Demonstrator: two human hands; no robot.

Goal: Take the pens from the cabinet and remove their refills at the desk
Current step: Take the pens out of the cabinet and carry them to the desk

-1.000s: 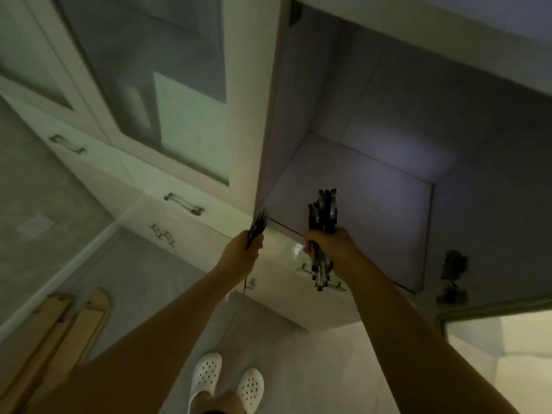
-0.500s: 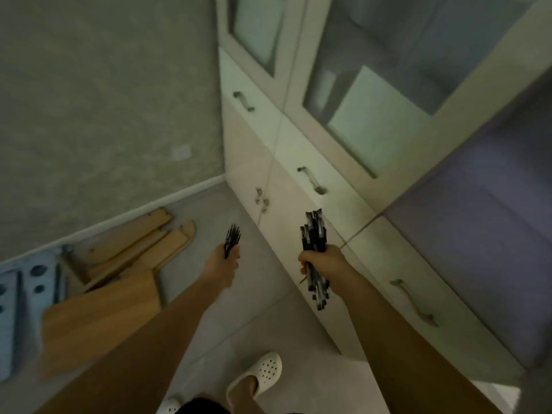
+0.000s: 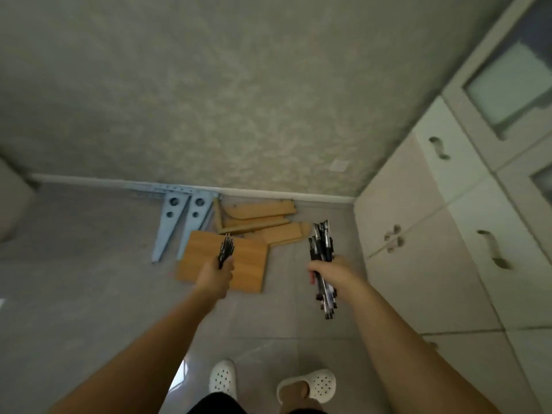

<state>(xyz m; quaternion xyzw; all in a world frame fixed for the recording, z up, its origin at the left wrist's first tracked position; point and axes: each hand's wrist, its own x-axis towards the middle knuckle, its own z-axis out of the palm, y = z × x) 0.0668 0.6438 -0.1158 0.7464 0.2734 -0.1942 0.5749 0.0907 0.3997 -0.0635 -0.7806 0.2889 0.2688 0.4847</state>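
Head view: left hand (image 3: pixel 214 276) grips a small pen bundle (image 3: pixel 225 253); right hand (image 3: pixel 334 271) clutches a larger pen bundle (image 3: pixel 322 249), above the floor (image 3: pixel 89 279).

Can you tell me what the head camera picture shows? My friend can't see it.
A person's left hand grips a small bunch of pens, and the right hand grips a bigger bunch of pens. Below lie wooden boards on the floor, beside a white cabinet.

Both arms reach forward, left grip (image 3: pixel 215 274) and right grip (image 3: pixel 331 271) fisted (seemingly tight) round pens
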